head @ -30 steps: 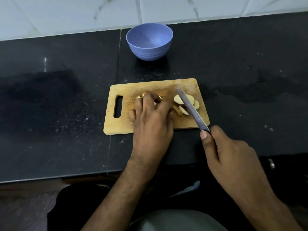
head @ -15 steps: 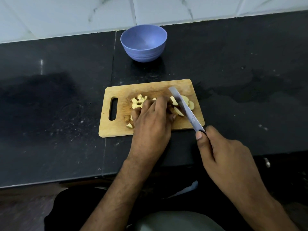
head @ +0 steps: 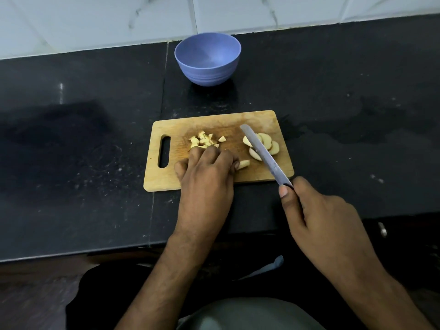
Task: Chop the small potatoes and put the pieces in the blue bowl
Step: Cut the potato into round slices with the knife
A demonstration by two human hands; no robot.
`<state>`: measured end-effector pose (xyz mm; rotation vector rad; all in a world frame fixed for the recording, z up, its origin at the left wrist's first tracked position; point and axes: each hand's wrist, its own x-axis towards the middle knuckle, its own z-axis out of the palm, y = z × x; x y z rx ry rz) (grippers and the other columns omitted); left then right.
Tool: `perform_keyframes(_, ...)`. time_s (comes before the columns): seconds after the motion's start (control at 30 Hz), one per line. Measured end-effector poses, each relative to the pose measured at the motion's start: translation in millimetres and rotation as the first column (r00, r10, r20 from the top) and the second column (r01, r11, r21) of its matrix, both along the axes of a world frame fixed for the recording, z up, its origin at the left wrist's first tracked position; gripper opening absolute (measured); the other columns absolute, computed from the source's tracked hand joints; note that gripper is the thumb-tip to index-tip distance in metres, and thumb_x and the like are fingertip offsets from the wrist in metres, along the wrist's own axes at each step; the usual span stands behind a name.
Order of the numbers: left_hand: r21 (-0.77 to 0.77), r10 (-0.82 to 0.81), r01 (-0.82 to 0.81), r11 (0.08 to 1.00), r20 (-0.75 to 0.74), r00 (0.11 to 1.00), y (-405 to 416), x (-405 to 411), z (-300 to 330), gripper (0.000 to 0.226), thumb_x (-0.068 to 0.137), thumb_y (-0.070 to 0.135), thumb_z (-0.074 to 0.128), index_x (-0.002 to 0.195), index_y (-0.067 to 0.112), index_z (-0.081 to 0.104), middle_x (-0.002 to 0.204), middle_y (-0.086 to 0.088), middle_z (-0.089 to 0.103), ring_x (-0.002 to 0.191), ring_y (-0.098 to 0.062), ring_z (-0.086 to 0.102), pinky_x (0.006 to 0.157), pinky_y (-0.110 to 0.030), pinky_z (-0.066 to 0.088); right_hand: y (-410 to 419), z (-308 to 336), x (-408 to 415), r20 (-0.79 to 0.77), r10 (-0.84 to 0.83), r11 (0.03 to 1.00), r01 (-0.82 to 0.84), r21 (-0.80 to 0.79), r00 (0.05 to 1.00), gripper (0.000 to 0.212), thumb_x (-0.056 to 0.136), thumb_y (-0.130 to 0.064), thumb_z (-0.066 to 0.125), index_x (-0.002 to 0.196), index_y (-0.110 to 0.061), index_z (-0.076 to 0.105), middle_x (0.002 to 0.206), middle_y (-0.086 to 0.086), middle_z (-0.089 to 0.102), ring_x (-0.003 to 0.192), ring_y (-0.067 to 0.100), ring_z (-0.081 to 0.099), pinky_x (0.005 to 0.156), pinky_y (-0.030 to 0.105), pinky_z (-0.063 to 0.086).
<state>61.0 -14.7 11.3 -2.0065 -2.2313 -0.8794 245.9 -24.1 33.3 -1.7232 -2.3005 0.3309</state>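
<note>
Potato slices (head: 264, 145) under knife (head: 263, 153), tip up-left, handle in right hand (head: 326, 222); left hand (head: 207, 179) fingers curled, contents hidden.

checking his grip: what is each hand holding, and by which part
Right hand grips the steel-bladed knife by its handle. Left hand rests curled on the wooden board, hold unclear.

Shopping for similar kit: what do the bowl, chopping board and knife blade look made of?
Blue round bowl: probably matte plastic, with a dull sheen and moulded ridges. Rectangular chopping board: light wood with visible grain, worn and stained. Narrow knife blade: grey brushed metal, likely steel.
</note>
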Motion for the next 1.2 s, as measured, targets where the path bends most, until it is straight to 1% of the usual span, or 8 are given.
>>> perform_keyframes(0.1, -0.015, -0.034, 0.034, 0.999, -0.003, 0.999, -1, 1, 0, 0.009, 0.097, 0.031, 0.061, 0.103, 0.027, 0.068, 0.099, 0.01, 0.059, 0.101, -0.015, 0.048, 0.083, -0.033, 0.023, -4, 3, 1, 0.025, 0.036, 0.997, -0.035, -0.065, 0.999, 0.026, 0.099, -0.047, 0.03, 0.08, -0.031, 0.037, 0.047, -0.007, 0.043, 0.036, 0.006, 0.043, 0.04, 0.014, 0.023)
perform_keyframes(0.23, -0.019, -0.041, 0.041, 0.999, 0.034, 0.999, -3, -1, -3, 0.009, 0.095, 0.031, 0.064, 0.102, 0.027, 0.067, 0.099, 0.009, 0.059, 0.101, -0.016, 0.049, 0.081, -0.033, 0.022, -17, 11, 5, -0.012, 0.024, 0.985, -0.026, -0.171, 1.0, 0.031, 0.097, -0.054, 0.023, 0.081, -0.032, 0.038, 0.052, -0.005, 0.05, 0.041, 0.006, 0.05, 0.04, 0.017, 0.03)
perform_keyframes(0.4, -0.016, -0.054, 0.056, 0.998, 0.101, 0.993, -1, -4, -3, 0.011, 0.093, 0.031, 0.066, 0.104, 0.03, 0.068, 0.097, 0.013, 0.06, 0.101, -0.014, 0.049, 0.08, -0.033, 0.021, -31, 23, 5, 0.023, 0.008, 0.982, -0.003, -0.188, 1.0, 0.034, 0.094, -0.059, 0.016, 0.076, -0.035, 0.031, 0.052, -0.004, 0.051, 0.043, 0.006, 0.053, 0.039, 0.019, 0.033)
perform_keyframes(0.6, -0.015, -0.057, 0.06, 0.998, 0.141, 0.988, -1, -3, -2, 0.011, 0.092, 0.032, 0.067, 0.103, 0.03, 0.069, 0.095, 0.013, 0.06, 0.1, -0.013, 0.05, 0.082, -0.035, 0.025, -38, 31, 3, 0.071, 0.003, 0.973, 0.013, -0.229, 0.997, 0.036, 0.091, -0.059, 0.008, 0.087, -0.032, 0.03, 0.059, -0.004, 0.055, 0.051, 0.007, 0.057, 0.047, 0.019, 0.042)
perform_keyframes(0.73, -0.01, -0.059, 0.061, 0.998, 0.152, 0.987, -1, -3, -2, 0.012, 0.091, 0.032, 0.068, 0.103, 0.029, 0.069, 0.094, 0.012, 0.06, 0.098, -0.013, 0.05, 0.082, -0.033, 0.023, -39, 31, -2, 0.127, -0.017, 0.975, 0.045, -0.218, 0.992, 0.029, 0.095, -0.056, 0.009, 0.091, -0.032, 0.025, 0.065, -0.003, 0.056, 0.054, 0.007, 0.053, 0.049, 0.02, 0.04)
perform_keyframes(0.8, -0.019, -0.063, 0.066, 0.998, 0.15, 0.987, 0, -3, -2, 0.013, 0.092, 0.032, 0.068, 0.103, 0.028, 0.07, 0.095, 0.012, 0.061, 0.098, -0.013, 0.05, 0.083, -0.034, 0.023, -37, 27, -7, 0.109, -0.014, 0.976, 0.038, -0.213, 0.994, 0.026, 0.098, -0.054, 0.012, 0.091, -0.033, 0.025, 0.065, -0.004, 0.054, 0.056, 0.006, 0.052, 0.05, 0.023, 0.042)
perform_keyframes(0.93, -0.021, -0.059, 0.063, 0.998, 0.146, 0.987, -1, -4, -3, 0.012, 0.091, 0.035, 0.067, 0.101, 0.029, 0.07, 0.093, 0.014, 0.06, 0.098, -0.012, 0.05, 0.084, -0.036, 0.027, -22, 15, -18, 0.066, -0.001, 0.987, 0.012, -0.158, 0.998, 0.024, 0.1, -0.051, 0.016, 0.089, -0.034, 0.028, 0.064, -0.004, 0.05, 0.054, 0.006, 0.048, 0.046, 0.021, 0.037)
perform_keyframes(1.2, -0.023, -0.055, 0.06, 0.998, 0.17, 0.984, -6, -6, -2, 0.015, 0.09, 0.036, 0.067, 0.105, 0.031, 0.068, 0.098, 0.016, 0.062, 0.101, -0.01, 0.049, 0.085, -0.034, 0.024, -25, 20, 0, 0.0, 0.068, 0.993, -0.067, -0.098, 0.998, 0.028, 0.096, -0.053, 0.02, 0.081, -0.033, 0.033, 0.045, -0.005, 0.046, 0.036, 0.007, 0.047, 0.038, 0.017, 0.027)
